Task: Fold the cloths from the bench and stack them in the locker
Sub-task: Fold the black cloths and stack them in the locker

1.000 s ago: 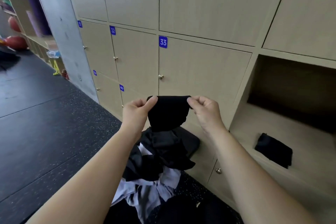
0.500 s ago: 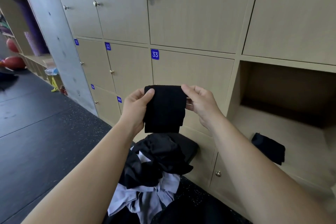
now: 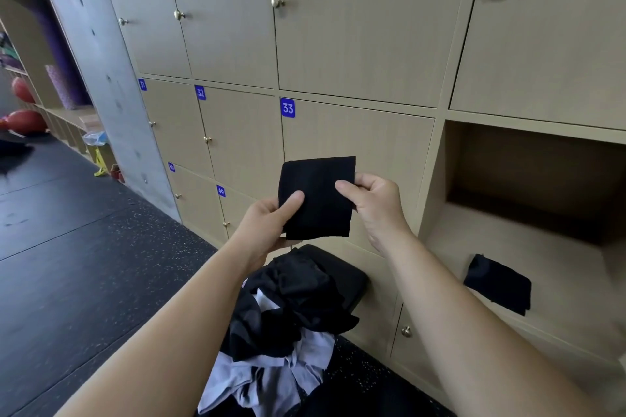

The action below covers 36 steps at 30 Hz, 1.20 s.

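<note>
Both hands hold a small black cloth (image 3: 318, 196) up in front of the locker door numbered 33 (image 3: 366, 145). The left hand (image 3: 267, 220) pinches its lower left part, with the thumb on the near face and the other fingers curled behind. The right hand (image 3: 376, 203) pinches the right edge, thumb on the front. The cloth hangs as a flat, roughly upright rectangle, already folded (how many layers cannot be told from here).

Below the hands a pile of unfolded cloths (image 3: 291, 308), black ones on top and pale grey ones lower down, lies heaped on a dark padded surface (image 3: 352, 276) that stands against the lockers.

To the right, the open locker compartment (image 3: 559, 247) holds a second black cloth (image 3: 496, 284), folded and lying flat on the compartment floor near its front left corner, well apart from the one in the hands. A dark speckled floor (image 3: 101, 264) stretches away to the left.
</note>
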Motion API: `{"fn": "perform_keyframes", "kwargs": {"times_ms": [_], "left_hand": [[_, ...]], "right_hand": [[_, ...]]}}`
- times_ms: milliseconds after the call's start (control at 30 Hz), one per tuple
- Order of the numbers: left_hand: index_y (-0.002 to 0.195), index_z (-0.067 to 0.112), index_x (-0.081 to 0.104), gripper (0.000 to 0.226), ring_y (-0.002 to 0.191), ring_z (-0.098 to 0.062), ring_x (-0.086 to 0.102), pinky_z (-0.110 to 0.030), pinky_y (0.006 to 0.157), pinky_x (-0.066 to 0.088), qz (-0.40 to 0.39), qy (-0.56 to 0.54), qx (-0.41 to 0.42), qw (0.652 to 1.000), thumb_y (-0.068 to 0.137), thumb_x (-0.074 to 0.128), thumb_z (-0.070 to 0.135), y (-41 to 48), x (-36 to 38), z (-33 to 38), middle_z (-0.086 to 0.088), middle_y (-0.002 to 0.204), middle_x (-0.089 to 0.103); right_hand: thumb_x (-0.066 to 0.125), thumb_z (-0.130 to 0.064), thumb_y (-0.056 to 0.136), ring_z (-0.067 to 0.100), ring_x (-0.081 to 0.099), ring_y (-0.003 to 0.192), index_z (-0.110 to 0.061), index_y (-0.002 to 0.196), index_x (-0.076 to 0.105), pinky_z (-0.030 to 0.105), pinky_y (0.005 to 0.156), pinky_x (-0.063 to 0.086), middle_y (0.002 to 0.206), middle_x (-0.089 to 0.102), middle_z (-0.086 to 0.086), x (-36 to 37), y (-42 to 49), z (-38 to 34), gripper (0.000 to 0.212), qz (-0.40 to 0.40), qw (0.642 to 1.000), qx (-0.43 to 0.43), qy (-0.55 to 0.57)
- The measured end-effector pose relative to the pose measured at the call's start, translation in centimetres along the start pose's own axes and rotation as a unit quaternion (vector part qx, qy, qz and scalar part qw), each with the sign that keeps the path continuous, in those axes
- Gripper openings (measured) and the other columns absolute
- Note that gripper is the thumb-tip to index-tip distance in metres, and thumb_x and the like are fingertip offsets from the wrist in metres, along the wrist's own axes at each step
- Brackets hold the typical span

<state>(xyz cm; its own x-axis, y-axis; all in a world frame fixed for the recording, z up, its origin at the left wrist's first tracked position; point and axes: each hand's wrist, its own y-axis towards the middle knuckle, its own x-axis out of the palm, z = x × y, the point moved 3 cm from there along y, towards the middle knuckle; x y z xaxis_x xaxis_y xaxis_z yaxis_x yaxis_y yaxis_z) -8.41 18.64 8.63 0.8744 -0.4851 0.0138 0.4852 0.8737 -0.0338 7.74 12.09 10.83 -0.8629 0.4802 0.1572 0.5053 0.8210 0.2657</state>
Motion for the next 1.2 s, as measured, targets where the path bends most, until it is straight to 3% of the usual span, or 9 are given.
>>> {"fn": "perform_keyframes", "kwargs": {"times_ms": [333,467,600,667,733,867,1000,1100,1200], "left_hand": [[0.097,0.002,0.07,0.013,0.083,-0.023,0.073,-0.026,0.073,0.06,0.038,-0.021,0.049,0.998,0.085,0.072,0.006,0.6,0.3,-0.1,-0.011,0.089,0.076],[0.121,0.006,0.049,0.057,0.092,-0.03,0.072,-0.037,0.076,0.06,0.05,-0.019,0.025,0.998,0.076,0.082,0.012,1.0,-0.4,-0.3,-0.018,0.106,0.069],[0.135,0.024,0.041,0.092,0.105,-0.014,0.064,-0.028,0.089,0.053,0.022,0.109,0.049,0.993,0.06,0.089,0.045,1.7,-0.5,0.4,-0.002,0.117,0.061],[0.12,0.02,0.057,0.063,0.093,-0.004,0.064,-0.014,0.073,0.048,-0.009,0.195,0.068,0.978,0.07,0.083,0.048,1.8,0.6,0.9,0.006,0.104,0.065],[0.098,0.01,0.067,0.039,0.07,-0.009,0.062,-0.017,0.058,0.045,-0.037,0.221,0.069,0.972,0.082,0.073,0.045,1.7,1.8,0.9,0.005,0.08,0.066],[0.091,0.005,0.069,0.033,0.062,-0.015,0.063,-0.023,0.053,0.05,-0.011,0.152,0.083,0.985,0.089,0.068,0.038,1.6,2.8,0.4,-0.002,0.072,0.068],[0.095,0.008,0.069,0.025,0.073,-0.021,0.072,-0.032,0.063,0.06,0.047,0.057,0.1,0.992,0.091,0.067,0.033,1.3,3.3,0.0,-0.008,0.083,0.074],[0.093,0.009,0.068,0.027,0.077,-0.024,0.07,-0.037,0.066,0.058,0.092,0.115,0.136,0.98,0.095,0.061,0.035,1.6,4.1,-0.6,-0.011,0.084,0.073],[0.086,0.002,0.062,0.039,0.068,-0.026,0.061,-0.026,0.058,0.048,0.137,0.184,0.166,0.959,0.099,0.053,0.038,1.8,5.5,-1.4,-0.011,0.075,0.065]], "right_hand": [[0.062,0.0,0.087,0.012,0.071,0.074,-0.005,0.093,0.072,0.021,0.062,0.054,0.084,0.074,0.007,-0.6,0.7,0.4,0.013,0.045,0.999,-0.001,-0.012],[0.06,0.004,0.086,0.011,0.068,0.068,-0.007,0.085,0.069,0.021,0.06,0.054,0.077,0.071,0.006,-0.8,0.8,0.2,0.014,0.007,0.998,-0.012,-0.056],[0.059,0.006,0.086,0.01,0.066,0.064,-0.012,0.082,0.068,0.021,0.059,0.052,0.072,0.069,0.003,-0.8,0.6,0.0,0.021,-0.123,0.986,0.02,-0.114],[0.059,0.006,0.086,0.009,0.064,0.061,-0.013,0.081,0.067,0.019,0.055,0.049,0.069,0.068,0.001,-0.6,0.3,0.2,0.022,-0.175,0.974,0.043,-0.134],[0.06,0.006,0.086,0.008,0.064,0.061,-0.013,0.085,0.065,0.019,0.056,0.05,0.069,0.069,-0.001,-0.5,0.0,0.3,0.02,-0.185,0.972,0.045,-0.14],[0.071,-0.006,0.084,0.011,0.068,0.069,-0.014,0.112,0.053,0.024,0.059,0.052,0.082,0.071,-0.002,-2.2,-0.3,0.7,0.034,-0.149,0.979,0.072,-0.12],[0.078,-0.025,0.077,0.013,0.064,0.084,-0.017,0.098,0.069,0.028,0.073,0.047,0.09,0.072,-0.002,-4.9,-1.2,2.6,0.024,-0.178,0.956,0.15,-0.181],[0.073,-0.01,0.082,0.022,0.069,0.09,-0.011,0.094,0.07,0.037,0.083,0.055,0.092,0.074,0.004,-6.3,-1.5,3.6,0.012,-0.097,0.979,0.166,-0.064],[0.065,-0.007,0.089,0.021,0.071,0.085,-0.014,0.095,0.068,0.036,0.073,0.059,0.086,0.075,0.002,-7.2,-2.2,3.6,0.01,-0.016,0.99,0.134,-0.031]]}}
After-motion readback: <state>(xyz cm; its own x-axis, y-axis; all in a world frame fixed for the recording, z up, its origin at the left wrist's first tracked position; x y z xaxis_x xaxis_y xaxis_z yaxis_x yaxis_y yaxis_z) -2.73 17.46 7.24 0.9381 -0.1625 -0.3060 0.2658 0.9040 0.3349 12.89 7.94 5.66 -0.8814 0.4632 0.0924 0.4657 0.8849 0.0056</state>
